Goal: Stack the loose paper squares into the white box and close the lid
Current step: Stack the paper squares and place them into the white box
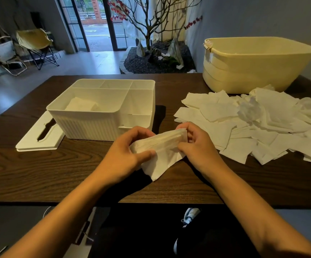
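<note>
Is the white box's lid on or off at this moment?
Off. The lid lies flat on the table at the box's left, and the white box is open-topped, paper visible in its large compartment.

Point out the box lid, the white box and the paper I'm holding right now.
box lid [32, 139]: head view, flat top near its slot.
white box [87, 125]: head view, ribbed front wall.
held paper [160, 164]: head view, hanging lower part between both hands.

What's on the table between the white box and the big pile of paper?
Nothing: in the head view, only bare dark table separates the white box from the paper pile.
</note>
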Demonstrator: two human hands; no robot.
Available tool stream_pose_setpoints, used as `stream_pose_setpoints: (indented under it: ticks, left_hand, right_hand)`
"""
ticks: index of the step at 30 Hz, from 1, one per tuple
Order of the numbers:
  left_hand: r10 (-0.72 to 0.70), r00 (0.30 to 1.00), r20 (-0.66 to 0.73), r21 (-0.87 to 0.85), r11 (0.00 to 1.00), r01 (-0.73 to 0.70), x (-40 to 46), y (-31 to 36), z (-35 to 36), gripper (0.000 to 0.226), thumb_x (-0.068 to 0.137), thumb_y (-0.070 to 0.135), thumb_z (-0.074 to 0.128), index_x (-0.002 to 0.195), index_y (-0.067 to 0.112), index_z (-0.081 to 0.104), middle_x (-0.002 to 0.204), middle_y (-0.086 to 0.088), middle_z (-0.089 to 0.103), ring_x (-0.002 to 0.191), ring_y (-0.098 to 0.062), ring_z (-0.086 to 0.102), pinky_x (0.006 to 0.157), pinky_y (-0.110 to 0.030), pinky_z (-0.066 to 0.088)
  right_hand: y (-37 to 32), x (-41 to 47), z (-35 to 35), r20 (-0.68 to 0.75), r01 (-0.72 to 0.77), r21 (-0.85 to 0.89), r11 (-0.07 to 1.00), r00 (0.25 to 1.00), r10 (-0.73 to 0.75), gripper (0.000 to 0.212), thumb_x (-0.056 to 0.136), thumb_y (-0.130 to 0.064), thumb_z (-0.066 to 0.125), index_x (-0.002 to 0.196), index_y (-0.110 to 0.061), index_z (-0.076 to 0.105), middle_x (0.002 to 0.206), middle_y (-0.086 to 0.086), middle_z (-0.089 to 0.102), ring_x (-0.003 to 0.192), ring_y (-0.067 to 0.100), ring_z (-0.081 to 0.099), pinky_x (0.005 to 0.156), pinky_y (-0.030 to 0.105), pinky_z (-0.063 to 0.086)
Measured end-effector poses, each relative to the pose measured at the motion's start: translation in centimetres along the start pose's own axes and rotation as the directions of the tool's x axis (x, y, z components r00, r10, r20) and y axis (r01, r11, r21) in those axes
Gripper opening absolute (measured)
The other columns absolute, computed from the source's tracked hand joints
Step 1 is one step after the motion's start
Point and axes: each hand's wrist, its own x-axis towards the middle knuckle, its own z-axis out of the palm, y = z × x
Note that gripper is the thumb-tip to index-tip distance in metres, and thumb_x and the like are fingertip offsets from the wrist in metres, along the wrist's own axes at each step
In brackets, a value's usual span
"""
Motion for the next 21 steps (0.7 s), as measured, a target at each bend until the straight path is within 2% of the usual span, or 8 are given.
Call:
stream_pose_setpoints:
  ticks: [2, 4, 6, 8, 11, 14, 17, 21]
  left_hand:
    - [0.035, 0.998, 0.045, 0.084, 0.996, -0.038, 0.1, 0.2, -0.5, 0.027, 0.088, 0.009, 0.073, 0.106, 0.028, 0.066, 0.101, 0.021, 0.067, 0.1, 0.004, 0.061, 0.078, -0.01, 0.05]
    - [0.148, 0.988, 0.037, 0.179, 0.972, -0.152, 0.4, 0.6, -0.8, 0.024, 0.091, 0.011, 0.071, 0.11, 0.025, 0.067, 0.103, 0.02, 0.068, 0.105, 0.001, 0.062, 0.084, -0.014, 0.051]
    - [0.269, 0.963, -0.006, 0.264, 0.929, -0.258, 0.6, 0.6, -0.7, 0.023, 0.094, 0.015, 0.068, 0.116, 0.023, 0.065, 0.109, 0.018, 0.067, 0.109, -0.001, 0.061, 0.089, -0.02, 0.053]
    - [0.292, 0.952, -0.093, 0.284, 0.924, -0.256, 0.3, 0.1, 0.1, 0.025, 0.096, 0.019, 0.064, 0.119, 0.029, 0.06, 0.115, 0.019, 0.064, 0.111, 0.001, 0.06, 0.09, -0.025, 0.056]
    - [0.2, 0.971, -0.129, 0.189, 0.967, -0.174, -0.2, -0.8, 1.6, 0.03, 0.096, 0.019, 0.065, 0.121, 0.034, 0.056, 0.111, 0.018, 0.063, 0.105, -0.005, 0.063, 0.087, -0.034, 0.058]
    - [0.078, 0.983, -0.167, -0.02, 0.996, -0.083, 0.1, -0.7, 2.3, 0.039, 0.091, 0.001, 0.065, 0.118, 0.028, 0.056, 0.113, 0.011, 0.062, 0.101, -0.008, 0.065, 0.076, -0.023, 0.057]
    - [0.009, 0.975, -0.223, -0.201, 0.978, -0.055, 0.4, 0.1, 2.9, 0.045, 0.084, -0.018, 0.057, 0.112, 0.017, 0.058, 0.107, 0.0, 0.063, 0.094, -0.003, 0.066, 0.073, -0.017, 0.054]
    - [-0.001, 0.96, -0.279, -0.203, 0.977, -0.058, 0.4, 0.1, 3.8, 0.047, 0.08, -0.019, 0.051, 0.104, 0.021, 0.059, 0.102, -0.001, 0.062, 0.093, -0.008, 0.064, 0.073, -0.02, 0.054]
  right_hand:
    - [-0.1, 0.1, 0.0, -0.014, 0.001, 0.032, 1.0, 1.0, -0.001, 0.032, 0.087, 0.002, 0.062, 0.098, -0.028, 0.061, 0.1, -0.008, 0.065, 0.098, 0.007, 0.061, 0.085, 0.02, 0.054]
    - [-0.2, 0.0, -0.1, -0.029, 0.014, 0.076, 0.997, 1.0, -0.012, 0.032, 0.087, 0.003, 0.061, 0.094, -0.028, 0.062, 0.096, -0.006, 0.066, 0.093, 0.006, 0.063, 0.081, 0.02, 0.054]
    - [-0.3, -0.1, -0.3, -0.065, 0.051, 0.076, 0.996, 0.997, -0.046, 0.031, 0.086, 0.006, 0.059, 0.089, -0.025, 0.062, 0.09, -0.003, 0.064, 0.086, 0.006, 0.061, 0.074, 0.016, 0.052]
    - [-0.3, -0.2, -0.3, -0.095, 0.074, 0.066, 0.995, 0.993, -0.067, 0.029, 0.088, 0.006, 0.056, 0.087, -0.023, 0.06, 0.088, -0.003, 0.061, 0.084, 0.006, 0.057, 0.069, 0.013, 0.05]
    - [-0.1, 0.0, -0.2, -0.045, 0.041, 0.102, 0.994, 0.998, -0.037, 0.032, 0.088, 0.005, 0.057, 0.097, -0.025, 0.059, 0.099, -0.005, 0.063, 0.095, 0.009, 0.061, 0.074, 0.018, 0.055]
    - [0.1, 0.1, -0.1, 0.016, 0.001, 0.086, 0.996, 1.0, -0.003, 0.042, 0.087, 0.006, 0.06, 0.111, -0.029, 0.056, 0.108, -0.007, 0.06, 0.104, 0.012, 0.061, 0.08, 0.025, 0.058]
    - [0.2, -0.1, -0.1, 0.034, 0.044, 0.059, 0.997, 0.998, -0.046, 0.055, 0.085, 0.01, 0.061, 0.117, -0.033, 0.053, 0.113, -0.012, 0.056, 0.105, 0.009, 0.058, 0.079, 0.019, 0.057]
    - [0.2, -0.2, 0.0, 0.094, 0.079, -0.037, 0.996, 0.993, -0.076, 0.059, 0.081, 0.008, 0.069, 0.119, -0.034, 0.052, 0.114, -0.02, 0.052, 0.107, 0.003, 0.053, 0.08, 0.012, 0.052]
